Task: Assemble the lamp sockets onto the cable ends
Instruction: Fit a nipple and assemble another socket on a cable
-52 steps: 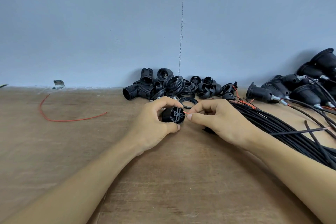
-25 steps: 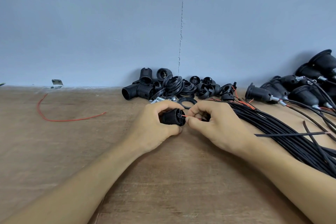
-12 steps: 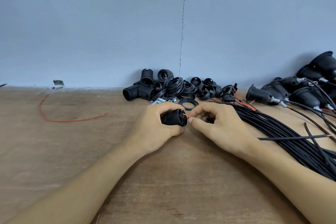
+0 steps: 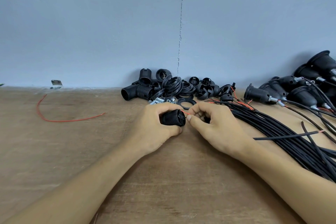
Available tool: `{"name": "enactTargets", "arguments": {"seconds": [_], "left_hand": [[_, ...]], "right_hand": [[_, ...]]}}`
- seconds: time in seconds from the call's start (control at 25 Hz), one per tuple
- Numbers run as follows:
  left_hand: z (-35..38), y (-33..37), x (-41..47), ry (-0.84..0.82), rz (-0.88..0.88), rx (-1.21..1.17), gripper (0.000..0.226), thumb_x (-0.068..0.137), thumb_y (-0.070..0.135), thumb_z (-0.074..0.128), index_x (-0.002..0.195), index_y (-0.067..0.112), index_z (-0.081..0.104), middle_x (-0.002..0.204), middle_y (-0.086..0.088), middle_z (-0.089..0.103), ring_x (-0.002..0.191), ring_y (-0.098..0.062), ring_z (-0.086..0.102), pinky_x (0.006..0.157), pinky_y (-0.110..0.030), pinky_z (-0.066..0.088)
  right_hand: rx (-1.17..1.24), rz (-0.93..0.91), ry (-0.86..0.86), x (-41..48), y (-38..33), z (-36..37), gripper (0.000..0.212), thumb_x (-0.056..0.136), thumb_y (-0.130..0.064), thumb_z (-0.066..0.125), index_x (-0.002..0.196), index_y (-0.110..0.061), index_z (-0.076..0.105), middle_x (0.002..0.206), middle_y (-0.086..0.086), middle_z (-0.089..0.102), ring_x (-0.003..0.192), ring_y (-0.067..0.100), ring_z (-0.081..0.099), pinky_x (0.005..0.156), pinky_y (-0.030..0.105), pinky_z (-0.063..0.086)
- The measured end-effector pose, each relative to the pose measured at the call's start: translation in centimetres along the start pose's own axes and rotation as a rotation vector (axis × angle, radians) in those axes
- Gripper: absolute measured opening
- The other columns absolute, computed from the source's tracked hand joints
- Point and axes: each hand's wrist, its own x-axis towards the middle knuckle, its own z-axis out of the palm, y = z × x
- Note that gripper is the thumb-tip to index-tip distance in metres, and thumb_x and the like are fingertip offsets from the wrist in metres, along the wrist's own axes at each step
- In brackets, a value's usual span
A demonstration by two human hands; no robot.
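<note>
My left hand grips a black ribbed lamp socket lying sideways just above the wooden table, its terminal end facing right. My right hand pinches a thin red wire between thumb and forefinger, and the wire's tip touches the socket's terminal end. The rest of that cable is hidden under my right hand. A thick bundle of black cables runs from behind my right hand to the lower right.
Loose black socket parts and rings are heaped against the blue wall, with small metal nipples in front. Assembled sockets on cables lie at the far right. A loose red wire lies at the left. A metal bracket sits at the wall.
The socket has turned in my left hand, so its ribbed side shows more and its terminal end less. My right hand stays pinching the red wire at the terminal end.
</note>
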Motion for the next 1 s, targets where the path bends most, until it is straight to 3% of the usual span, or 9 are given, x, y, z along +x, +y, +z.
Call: {"name": "enactTargets", "arguments": {"seconds": [0.4, 0.8, 1.0], "left_hand": [[0.12, 0.15, -0.08, 0.020, -0.013, -0.010, 0.047, 0.061, 0.027, 0.082, 0.097, 0.056, 0.071, 0.097, 0.024, 0.075, 0.096, 0.001, 0.071, 0.095, -0.041, 0.057], [0.25, 0.16, -0.15, 0.010, -0.018, 0.030, 0.042, 0.065, 0.028, 0.082, 0.102, 0.047, 0.073, 0.097, 0.021, 0.075, 0.094, -0.003, 0.071, 0.090, -0.046, 0.057], [0.16, 0.35, -0.19, 0.028, 0.007, -0.011, 0.047, 0.064, 0.022, 0.083, 0.100, 0.049, 0.071, 0.097, 0.023, 0.075, 0.094, 0.000, 0.070, 0.092, -0.038, 0.057]], "right_hand": [[-0.027, -0.017, 0.010, -0.11, -0.09, 0.18, 0.024, 0.091, -0.013, 0.067, 0.073, -0.030, 0.062, 0.063, -0.013, 0.056, 0.061, -0.001, 0.049, 0.061, 0.011, 0.038], [-0.057, -0.021, 0.017, -0.16, -0.11, 0.34, 0.027, 0.090, -0.013, 0.067, 0.071, -0.031, 0.061, 0.060, -0.015, 0.055, 0.061, -0.002, 0.051, 0.061, 0.011, 0.039], [-0.053, -0.016, 0.038, -0.20, -0.04, 0.44, 0.020, 0.090, -0.015, 0.069, 0.076, -0.029, 0.065, 0.064, -0.014, 0.059, 0.064, 0.000, 0.053, 0.062, 0.010, 0.040]]}}
